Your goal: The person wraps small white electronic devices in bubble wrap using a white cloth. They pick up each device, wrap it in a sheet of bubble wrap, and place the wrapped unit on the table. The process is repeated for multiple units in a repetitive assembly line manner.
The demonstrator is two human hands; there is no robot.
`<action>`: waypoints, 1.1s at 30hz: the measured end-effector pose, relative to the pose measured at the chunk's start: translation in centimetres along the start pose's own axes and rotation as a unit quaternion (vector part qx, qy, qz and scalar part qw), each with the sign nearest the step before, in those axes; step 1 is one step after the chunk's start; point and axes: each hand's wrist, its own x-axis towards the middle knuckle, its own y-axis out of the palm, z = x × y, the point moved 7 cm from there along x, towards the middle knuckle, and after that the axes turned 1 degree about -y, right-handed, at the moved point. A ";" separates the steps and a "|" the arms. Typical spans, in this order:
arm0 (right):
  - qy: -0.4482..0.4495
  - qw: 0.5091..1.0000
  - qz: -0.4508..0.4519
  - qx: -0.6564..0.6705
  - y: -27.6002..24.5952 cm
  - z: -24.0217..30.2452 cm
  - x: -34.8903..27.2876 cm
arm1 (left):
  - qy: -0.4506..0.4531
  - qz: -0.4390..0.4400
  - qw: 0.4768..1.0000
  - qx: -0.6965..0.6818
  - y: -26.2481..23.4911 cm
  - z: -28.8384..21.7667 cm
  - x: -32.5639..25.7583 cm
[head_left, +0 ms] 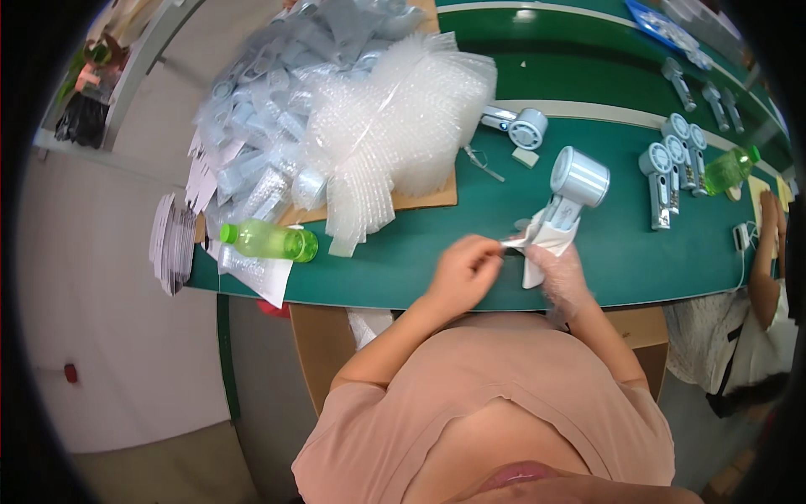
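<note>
A light-blue handheld fan [581, 175] is held upright over the table, its round head uppermost. My right hand [564, 275], in a thin clear glove, is closed around its handle through a white cloth [552, 238]. The cloth covers most of the handle. Just to the left, my bare left hand [467, 270] is closed, its fingertips pinching a drawn-out corner of the cloth. Another fan [525, 128] lies beyond my hands, near a small pale block [526, 158] and a thin loop of cord [484, 163].
Stacked bubble-wrap bags [395, 118] and a heap of wrapped fans [269, 109] fill the left side. A green bottle [267, 241] lies in front of them. Several fans [660, 181] stand to the right beside another green bottle [729, 171]. A co-worker's arm [766, 260] rests at the far right.
</note>
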 end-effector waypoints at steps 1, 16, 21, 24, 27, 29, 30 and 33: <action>0.023 1.000 -0.013 -0.008 -0.5 0.0 -0.2 | 0.000 -0.052 0.975 0.217 -2.3 -0.4 -0.5; 0.033 0.999 0.024 0.015 -1.4 1.2 -1.1 | 0.161 -0.357 0.861 0.325 -9.2 -6.4 -1.6; 0.053 0.999 -0.007 -0.003 -2.9 2.1 -2.7 | 0.133 -0.052 0.966 0.217 -0.8 -4.7 0.5; 0.063 0.997 -0.034 -0.042 -3.0 4.3 -4.4 | 0.104 -0.002 0.954 0.280 1.9 -2.0 0.3; 0.059 0.995 -0.041 -0.069 -3.1 6.1 -6.2 | 0.015 -0.023 0.986 0.162 1.1 -0.6 0.0; 0.096 0.994 -0.012 -0.041 -3.8 6.2 -7.3 | -0.006 -0.042 0.986 0.160 0.7 -0.2 -0.2; 0.112 0.993 0.005 -0.025 -3.8 6.1 -7.7 | 0.001 -0.045 0.984 0.173 0.6 -0.2 -0.2; 0.081 0.995 -0.020 -0.047 -4.5 5.6 -7.9 | 0.061 0.001 0.975 0.216 1.6 -0.4 0.1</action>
